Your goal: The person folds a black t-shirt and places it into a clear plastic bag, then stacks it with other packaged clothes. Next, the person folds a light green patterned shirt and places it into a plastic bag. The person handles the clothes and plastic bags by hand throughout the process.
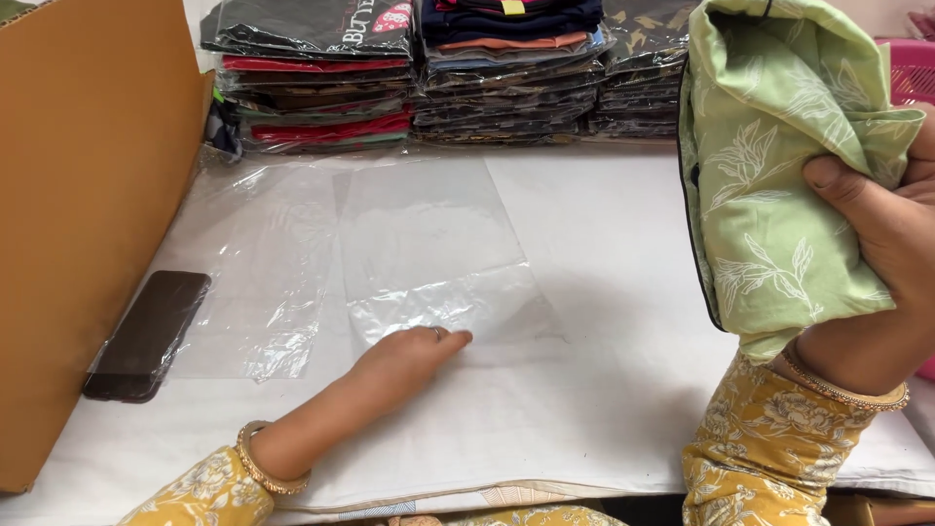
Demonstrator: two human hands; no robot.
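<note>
- Folded green garment, pale green with a white leaf print and a dark edge down its left side, is held up off the table at about 2 o'clock in the view.
- Right hand is closed around the garment from its right side, thumb pressed across the front of the cloth, fingers hidden behind it; a gold bangle sits at the wrist above a yellow floral sleeve.
- Left hand lies low at about 6 o'clock, palm down and fingers loosely stretched, fingertips touching the near edge of a clear plastic bag; it grips nothing. A ring shows on one finger and a gold bangle on that wrist.
- The clear bag lies flat on the white table cover near the centre; a second clear plastic sheet lies just beside it toward 9 o'clock, partly wrinkled.
- A dark phone rests at 9 o'clock, touching the wrinkled sheet's edge and lying against a brown cardboard box.
- Stacks of bagged folded clothes stand in a row along the far edge at 12 o'clock.
- A pink basket shows at the far right, behind the garment.
</note>
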